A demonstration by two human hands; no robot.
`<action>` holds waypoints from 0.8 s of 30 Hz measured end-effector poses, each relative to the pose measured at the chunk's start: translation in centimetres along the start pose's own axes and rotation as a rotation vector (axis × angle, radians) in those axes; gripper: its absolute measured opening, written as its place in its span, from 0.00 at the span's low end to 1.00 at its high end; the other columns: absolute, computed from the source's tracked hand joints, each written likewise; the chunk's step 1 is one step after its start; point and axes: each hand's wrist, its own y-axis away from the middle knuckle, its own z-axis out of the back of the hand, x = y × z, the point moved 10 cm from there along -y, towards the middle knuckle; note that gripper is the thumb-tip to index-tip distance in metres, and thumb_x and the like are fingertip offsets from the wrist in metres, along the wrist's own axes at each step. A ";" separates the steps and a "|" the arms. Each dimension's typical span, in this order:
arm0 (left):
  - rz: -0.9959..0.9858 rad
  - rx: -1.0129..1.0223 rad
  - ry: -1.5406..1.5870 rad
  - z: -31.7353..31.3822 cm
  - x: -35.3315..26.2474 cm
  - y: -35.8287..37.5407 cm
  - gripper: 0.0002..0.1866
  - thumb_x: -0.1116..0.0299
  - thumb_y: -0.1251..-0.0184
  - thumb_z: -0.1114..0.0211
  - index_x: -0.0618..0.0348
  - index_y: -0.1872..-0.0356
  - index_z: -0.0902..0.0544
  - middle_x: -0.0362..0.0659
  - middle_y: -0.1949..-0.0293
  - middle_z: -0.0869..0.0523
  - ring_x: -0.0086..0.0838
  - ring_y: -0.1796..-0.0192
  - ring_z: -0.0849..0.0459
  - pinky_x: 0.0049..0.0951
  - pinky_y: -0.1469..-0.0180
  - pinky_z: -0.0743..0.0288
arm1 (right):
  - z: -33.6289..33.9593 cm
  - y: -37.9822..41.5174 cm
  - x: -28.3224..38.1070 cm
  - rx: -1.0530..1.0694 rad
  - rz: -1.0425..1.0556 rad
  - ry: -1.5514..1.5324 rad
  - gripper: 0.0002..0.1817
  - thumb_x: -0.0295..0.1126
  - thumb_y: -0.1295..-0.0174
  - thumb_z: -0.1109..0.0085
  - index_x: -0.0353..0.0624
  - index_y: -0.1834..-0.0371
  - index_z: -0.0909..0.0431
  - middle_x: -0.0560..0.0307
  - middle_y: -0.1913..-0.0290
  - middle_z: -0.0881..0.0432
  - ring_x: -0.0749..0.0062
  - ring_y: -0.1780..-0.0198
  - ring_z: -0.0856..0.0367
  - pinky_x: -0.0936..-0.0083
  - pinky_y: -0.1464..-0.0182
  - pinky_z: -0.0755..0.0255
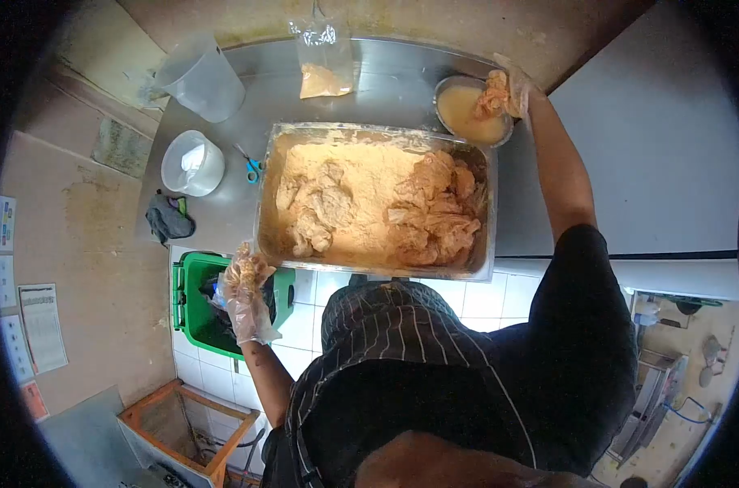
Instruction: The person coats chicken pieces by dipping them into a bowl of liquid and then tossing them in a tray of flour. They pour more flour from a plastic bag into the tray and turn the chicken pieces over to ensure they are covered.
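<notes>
My right hand (518,93), in a clear plastic glove, is at the rim of a bowl of cloudy yellowish liquid (460,104). Its fingers are closed on a reddish, wet-looking piece of chicken (493,96) over the liquid. My left hand (247,281), gloved and caked with breading, is by the near left corner of a large metal tray (373,267). Its fingers are loosely curled and apart, with nothing visible in them. Inside the tray lies pale orange breading flour (373,183), with coated chicken pieces (434,213) heaped at the right and floured ones (322,203) at the left.
Along the steel counter (256,69) stand a clear pitcher (203,81), a white tub (192,164), blue scissors (254,168) and a bag of orange powder (325,73). A dark cloth (170,216) lies at the left edge. Below is a green bin (192,317).
</notes>
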 end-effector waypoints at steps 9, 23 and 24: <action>-0.054 -0.017 0.004 0.1 0.1 -0.4 0.29 0.58 0.34 0.30 0.66 0.38 0.26 0.47 0.50 0.16 0.31 0.51 0.16 0.30 0.50 0.17 | -6.8 12.6 1.8 0.274 -0.025 -0.077 0.28 0.58 0.35 0.44 0.39 0.55 0.23 0.53 0.63 0.17 0.65 0.67 0.16 0.70 0.63 0.17; 0.085 0.187 -0.359 -8.7 3.7 -6.4 0.20 0.61 0.26 0.41 0.63 0.40 0.22 0.43 0.47 0.17 0.27 0.48 0.18 0.27 0.45 0.21 | -15.8 20.6 -11.2 0.439 -0.247 0.126 0.45 0.62 0.35 0.48 0.42 0.25 0.45 0.37 0.28 0.39 0.44 0.31 0.33 0.44 0.40 0.26; 0.085 0.184 -0.363 -9.4 3.7 -6.7 0.20 0.61 0.26 0.41 0.63 0.40 0.22 0.43 0.47 0.17 0.27 0.48 0.18 0.27 0.45 0.21 | -14.1 21.0 -10.9 0.356 -0.191 0.343 0.45 0.64 0.34 0.50 0.47 0.23 0.47 0.38 0.25 0.42 0.43 0.27 0.38 0.43 0.39 0.27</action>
